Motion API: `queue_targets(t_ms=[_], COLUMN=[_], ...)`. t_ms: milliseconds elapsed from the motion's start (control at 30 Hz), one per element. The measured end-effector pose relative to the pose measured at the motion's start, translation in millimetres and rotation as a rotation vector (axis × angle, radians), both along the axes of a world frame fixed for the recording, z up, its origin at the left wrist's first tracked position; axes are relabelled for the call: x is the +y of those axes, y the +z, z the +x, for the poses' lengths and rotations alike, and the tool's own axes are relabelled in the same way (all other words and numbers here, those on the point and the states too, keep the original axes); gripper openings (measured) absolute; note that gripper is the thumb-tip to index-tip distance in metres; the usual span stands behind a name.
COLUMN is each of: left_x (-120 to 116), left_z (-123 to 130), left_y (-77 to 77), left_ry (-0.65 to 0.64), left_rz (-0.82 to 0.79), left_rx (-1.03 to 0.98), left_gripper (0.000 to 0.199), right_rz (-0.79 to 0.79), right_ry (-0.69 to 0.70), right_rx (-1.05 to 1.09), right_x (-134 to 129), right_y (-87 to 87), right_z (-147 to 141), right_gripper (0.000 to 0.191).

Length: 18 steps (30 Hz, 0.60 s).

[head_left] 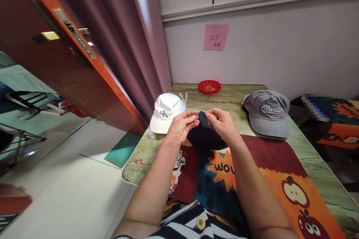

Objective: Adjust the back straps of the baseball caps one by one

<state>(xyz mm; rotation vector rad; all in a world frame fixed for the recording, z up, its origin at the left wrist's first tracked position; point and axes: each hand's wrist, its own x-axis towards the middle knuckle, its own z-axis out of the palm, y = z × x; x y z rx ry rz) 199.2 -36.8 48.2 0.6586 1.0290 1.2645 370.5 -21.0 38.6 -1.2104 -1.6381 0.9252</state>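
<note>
A dark navy cap (206,136) is between my two hands, above the printed mat (218,190). My left hand (181,125) pinches a small metal buckle (198,115) at the cap's strap. With thumb and forefinger, my right hand (223,122) grips the cap's dark edge to the right of that buckle. Just behind my left hand lies a white cap (167,110) with "CK" lettering. A grey cap (267,112) reading "Always" rests on the table to the right of my right hand.
A red scalloped dish (209,86) stands at the back of the wood-patterned table (238,95). Thin pale strips (183,99) lie by the white cap. A pink note (215,37) is on the wall. To the left are a curtain (117,33) and an open door (56,44).
</note>
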Motion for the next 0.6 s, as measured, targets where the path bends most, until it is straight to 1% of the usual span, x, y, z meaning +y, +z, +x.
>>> queue_targets(t_ms=[133, 300, 600], left_x=[-0.1, -1.7, -4.3], left_z=[-0.2, -1.4, -2.0], left_y=[-0.2, -0.4, -2.4], left_ry=[-0.018, -0.014, -0.027], left_rz=[-0.011, 0.015, 0.042], left_rx=[0.005, 0.050, 0.093], left_gripper=[0.018, 0.019, 0.021], right_rz=[-0.004, -0.034, -0.051], right_ry=[-0.027, -0.054, 0.000], right_rx=[0.015, -0.035, -0.093], right_x=[-0.1, -1.9, -4.1], right_y=[1.0, 4.6, 5.3], right_z=[0.3, 0.5, -4.7], right_gripper=[0.037, 0.035, 0.037])
